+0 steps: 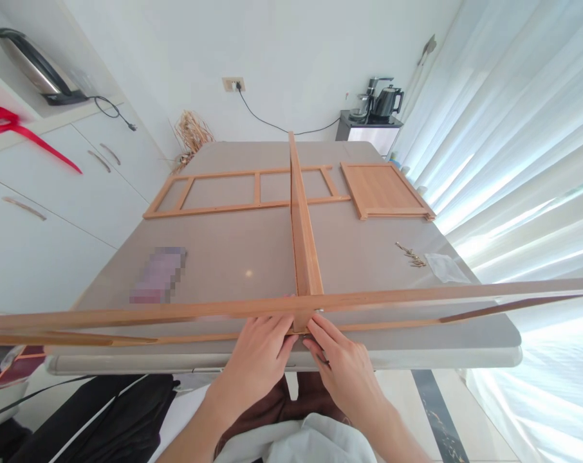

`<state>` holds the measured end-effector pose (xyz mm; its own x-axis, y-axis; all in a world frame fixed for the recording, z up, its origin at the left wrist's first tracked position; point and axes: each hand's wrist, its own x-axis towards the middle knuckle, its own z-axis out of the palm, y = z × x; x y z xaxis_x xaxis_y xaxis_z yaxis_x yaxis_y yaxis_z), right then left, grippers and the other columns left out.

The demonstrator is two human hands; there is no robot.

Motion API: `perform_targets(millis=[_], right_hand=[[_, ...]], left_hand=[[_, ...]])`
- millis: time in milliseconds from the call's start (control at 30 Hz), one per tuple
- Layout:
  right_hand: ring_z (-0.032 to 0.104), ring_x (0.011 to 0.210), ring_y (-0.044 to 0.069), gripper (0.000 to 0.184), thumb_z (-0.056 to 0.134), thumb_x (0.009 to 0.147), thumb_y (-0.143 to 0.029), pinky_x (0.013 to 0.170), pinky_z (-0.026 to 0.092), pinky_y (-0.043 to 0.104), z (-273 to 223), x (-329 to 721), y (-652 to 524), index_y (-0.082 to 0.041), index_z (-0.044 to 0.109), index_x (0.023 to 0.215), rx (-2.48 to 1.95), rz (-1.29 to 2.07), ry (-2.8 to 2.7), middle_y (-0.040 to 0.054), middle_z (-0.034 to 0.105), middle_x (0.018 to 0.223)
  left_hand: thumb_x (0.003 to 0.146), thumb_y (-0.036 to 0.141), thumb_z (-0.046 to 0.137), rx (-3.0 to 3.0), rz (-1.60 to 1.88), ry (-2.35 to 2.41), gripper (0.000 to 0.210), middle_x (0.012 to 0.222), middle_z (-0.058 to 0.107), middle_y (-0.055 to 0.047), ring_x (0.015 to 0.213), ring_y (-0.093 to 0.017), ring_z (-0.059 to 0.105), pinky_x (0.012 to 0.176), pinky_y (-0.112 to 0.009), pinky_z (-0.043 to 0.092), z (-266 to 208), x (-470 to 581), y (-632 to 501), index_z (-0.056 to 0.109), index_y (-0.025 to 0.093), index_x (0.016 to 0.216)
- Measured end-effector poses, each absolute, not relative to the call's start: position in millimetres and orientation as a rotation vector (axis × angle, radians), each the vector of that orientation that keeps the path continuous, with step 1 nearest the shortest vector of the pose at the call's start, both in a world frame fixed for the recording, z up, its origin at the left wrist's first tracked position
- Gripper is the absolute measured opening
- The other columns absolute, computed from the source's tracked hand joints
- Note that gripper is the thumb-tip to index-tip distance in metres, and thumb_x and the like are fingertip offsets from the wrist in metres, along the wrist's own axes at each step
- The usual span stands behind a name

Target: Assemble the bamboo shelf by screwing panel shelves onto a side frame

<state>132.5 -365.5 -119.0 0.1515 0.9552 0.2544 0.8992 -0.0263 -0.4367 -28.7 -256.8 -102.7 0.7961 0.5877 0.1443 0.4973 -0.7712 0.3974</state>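
A long wooden frame [392, 296] stands on edge along the table's near side. Behind its middle, a wooden panel [305, 238] runs away from me and meets the frame at a joint. My left hand [257, 357] is closed around the wood at the left of this joint, its far fingertips partly hidden. On the joint's right side is my right hand [344, 360], fingers bent and pinched close to the wood. Near its fingertips shows a small metal fitting [319, 311]. Whatever the right fingers hold is too small to make out.
A slatted wooden frame [219, 209] and a square wooden panel [388, 190] lie farther back on the grey table [233, 257]. Loose screws [411, 256] and a clear plastic bag [446, 268] lie right; a blurred-out object [159, 275] lies left. Cabinets [55, 186] stand left, curtains [527, 128] right.
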Motion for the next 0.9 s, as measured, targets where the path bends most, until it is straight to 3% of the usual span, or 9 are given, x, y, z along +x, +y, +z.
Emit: perform_targets(millis=[67, 233, 333, 500, 700, 900], right_hand=[[0.076, 0.097, 0.019, 0.043, 0.045, 0.098, -0.015, 0.068, 0.061, 0.024, -120, 135, -366, -0.022, 0.06, 0.138, -1.928, 0.206, -1.737, 0.0079, 0.065, 0.138], [0.074, 0.105, 0.02, 0.045, 0.044, 0.097, -0.014, 0.076, 0.064, 0.029, -127, 139, -364, -0.023, 0.058, 0.139, -1.876, 0.295, -1.704, 0.0052, 0.061, 0.142], [0.072, 0.11, 0.021, 0.041, 0.047, 0.099, -0.018, 0.085, 0.063, 0.032, -132, 140, -363, -0.025, 0.058, 0.138, -1.83, 0.299, -1.644, 0.0043, 0.063, 0.139], [0.069, 0.117, 0.023, 0.054, 0.047, 0.098, -0.016, 0.081, 0.064, 0.033, -134, 140, -365, -0.026, 0.043, 0.151, -1.805, 0.311, -1.679, 0.0058, 0.057, 0.147], [0.071, 0.113, 0.023, 0.046, 0.051, 0.098, -0.016, 0.088, 0.062, 0.035, -130, 141, -366, -0.027, 0.055, 0.142, -1.816, 0.358, -1.65, 0.0029, 0.064, 0.139], [0.073, 0.108, 0.023, 0.042, 0.056, 0.095, -0.016, 0.088, 0.061, 0.036, -130, 143, -364, -0.027, 0.061, 0.135, -1.819, 0.364, -1.617, 0.003, 0.068, 0.133]], left_hand=[[0.097, 0.012, 0.052, 2.615, 0.436, 0.841, 0.019, 0.108, 0.073, -0.005, 0.105, -0.024, 0.065, 0.094, -0.042, 0.052, -104, -24, -262, 0.064, 0.022, 0.108], [0.094, 0.008, 0.055, 2.592, 0.561, 0.858, 0.037, 0.123, 0.07, -0.004, 0.115, -0.025, 0.062, 0.1, -0.043, 0.051, -113, -19, -267, 0.058, 0.024, 0.127], [0.094, 0.009, 0.056, 2.588, 0.591, 0.869, 0.034, 0.12, 0.072, -0.003, 0.111, -0.024, 0.064, 0.098, -0.042, 0.052, -114, -20, -267, 0.061, 0.025, 0.122], [0.093, 0.009, 0.056, 2.554, 0.607, 0.906, 0.028, 0.113, 0.074, -0.002, 0.105, -0.025, 0.066, 0.096, -0.043, 0.052, -111, -20, -271, 0.065, 0.026, 0.113], [0.088, 0.013, 0.063, 2.351, 0.47, 0.899, 0.033, 0.12, 0.069, -0.004, 0.112, -0.026, 0.063, 0.098, -0.043, 0.05, -94, -22, -260, 0.06, 0.026, 0.119], [0.084, 0.026, 0.069, 2.251, 0.196, 0.709, 0.026, 0.108, 0.069, -0.005, 0.098, -0.024, 0.066, 0.089, -0.038, 0.052, -84, -20, -227, 0.061, 0.023, 0.109]])
